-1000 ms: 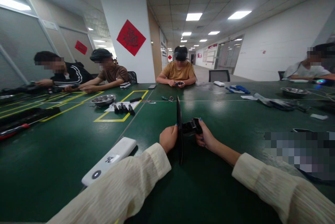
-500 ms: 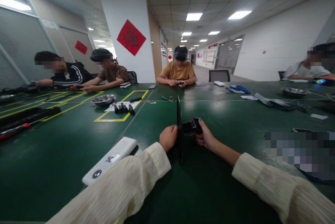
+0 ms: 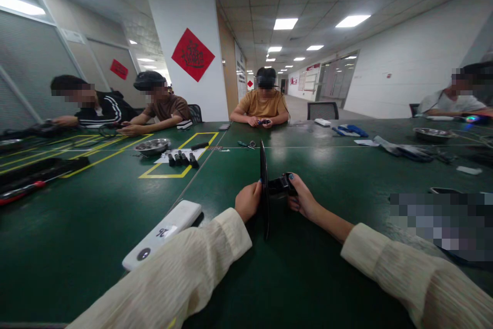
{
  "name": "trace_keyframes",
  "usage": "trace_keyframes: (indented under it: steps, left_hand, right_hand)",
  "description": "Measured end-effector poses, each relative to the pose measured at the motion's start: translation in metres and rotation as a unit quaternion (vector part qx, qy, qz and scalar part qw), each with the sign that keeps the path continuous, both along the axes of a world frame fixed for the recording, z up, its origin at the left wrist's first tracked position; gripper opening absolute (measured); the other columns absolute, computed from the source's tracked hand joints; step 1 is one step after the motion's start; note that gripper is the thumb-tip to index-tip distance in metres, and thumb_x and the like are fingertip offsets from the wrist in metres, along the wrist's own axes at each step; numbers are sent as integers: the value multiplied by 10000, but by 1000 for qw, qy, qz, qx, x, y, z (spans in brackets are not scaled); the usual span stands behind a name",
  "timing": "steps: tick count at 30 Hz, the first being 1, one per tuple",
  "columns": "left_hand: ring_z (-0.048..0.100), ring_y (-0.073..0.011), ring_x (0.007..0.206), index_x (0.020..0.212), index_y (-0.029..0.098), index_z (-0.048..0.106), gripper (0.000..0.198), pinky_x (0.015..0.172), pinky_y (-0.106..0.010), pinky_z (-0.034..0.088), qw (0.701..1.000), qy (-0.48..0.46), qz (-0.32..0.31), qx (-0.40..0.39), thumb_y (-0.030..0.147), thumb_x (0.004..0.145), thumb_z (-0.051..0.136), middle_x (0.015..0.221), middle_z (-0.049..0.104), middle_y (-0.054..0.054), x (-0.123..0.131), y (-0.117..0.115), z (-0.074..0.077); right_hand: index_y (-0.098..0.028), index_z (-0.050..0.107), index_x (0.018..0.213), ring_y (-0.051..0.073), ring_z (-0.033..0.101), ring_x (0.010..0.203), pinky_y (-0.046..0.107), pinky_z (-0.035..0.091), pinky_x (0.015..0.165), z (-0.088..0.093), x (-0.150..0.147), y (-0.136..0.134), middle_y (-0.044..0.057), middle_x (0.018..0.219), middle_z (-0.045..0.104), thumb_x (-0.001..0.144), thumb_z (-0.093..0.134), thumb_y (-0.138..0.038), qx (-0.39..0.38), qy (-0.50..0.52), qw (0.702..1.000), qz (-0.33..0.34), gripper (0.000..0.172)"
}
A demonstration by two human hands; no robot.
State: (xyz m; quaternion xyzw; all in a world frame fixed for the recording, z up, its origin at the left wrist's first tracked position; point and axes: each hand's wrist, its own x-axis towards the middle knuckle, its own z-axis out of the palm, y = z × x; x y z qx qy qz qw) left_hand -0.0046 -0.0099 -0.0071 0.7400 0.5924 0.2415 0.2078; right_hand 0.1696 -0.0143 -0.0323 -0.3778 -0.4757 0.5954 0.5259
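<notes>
In the middle of the head view a thin black panel [image 3: 264,165], seen edge-on, stands upright just above the table. My left hand [image 3: 248,201] is closed on its left side, the thumb against the panel. From the panel's right face a short black bracket-like part [image 3: 278,185] sticks out. My right hand [image 3: 304,199] grips the outer end of that part, with the thumb on top and the fingers curled beneath. The exact kind of the black item cannot be made out. A white power bank [image 3: 164,236] marked 26 lies beside my left forearm.
Left of centre are a metal bowl [image 3: 153,147] and several black cylinders [image 3: 183,159] on white paper. Small scissors [image 3: 251,144] lie ahead of the panel. Another bowl [image 3: 433,135] and plastic bags [image 3: 400,149] are at right. Co-workers sit around the green table [image 3: 339,175].
My left thumb has shifted up against the panel. My right thumb has moved slightly left on the black part. The panel stays in nearly the same place.
</notes>
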Motion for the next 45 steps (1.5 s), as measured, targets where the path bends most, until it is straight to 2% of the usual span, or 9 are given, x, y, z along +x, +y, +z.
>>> trace_keyframes:
  steps: [7,23,26,30,39,45]
  left_hand:
    - [606,-224,905,857,145,665,383,746,-282,431,999,46,26,1,292,901,314,975,676,-121,1,-3,3]
    - [604,-223,785,751,141,654,468,683,-303,431,999,-54,-7,-6,353,900,265,823,678,-116,-1,3,-2]
    - [604,-226,814,764,144,648,466,695,-303,427,999,-33,0,-9,331,901,243,855,675,-115,-1,3,-1]
    - [591,-223,861,768,151,630,414,728,-302,418,1000,8,-26,4,287,884,256,918,668,-110,-2,5,-2]
    - [579,-208,737,666,154,602,421,654,-294,416,998,-44,-31,10,329,874,280,759,650,-94,-3,7,-6]
    - [584,-206,742,716,140,630,421,653,-284,422,999,-47,-24,-9,334,873,290,770,663,-91,-3,7,-5]
  right_hand:
    - [-257,398,981,25,294,302,128,195,277,4,-1,-2,-110,523,394,718,541,-562,5,3,1000,3,427]
    - [-264,345,1018,46,307,327,136,199,292,5,-1,-2,-105,524,424,668,529,-436,-10,21,999,22,431]
    - [-265,343,1017,48,302,324,137,201,288,4,0,-1,-106,514,424,658,512,-419,-10,19,1000,17,425]
    - [-261,352,1008,48,298,320,137,197,281,2,0,0,-102,516,429,667,495,-417,-3,12,1000,9,401]
    - [-266,340,1028,50,313,322,133,195,289,4,-1,-1,-106,523,410,685,486,-409,-8,8,1000,15,400]
    - [-264,340,1024,49,317,328,132,201,288,5,-1,-2,-105,531,414,675,500,-417,-6,10,1000,17,414]
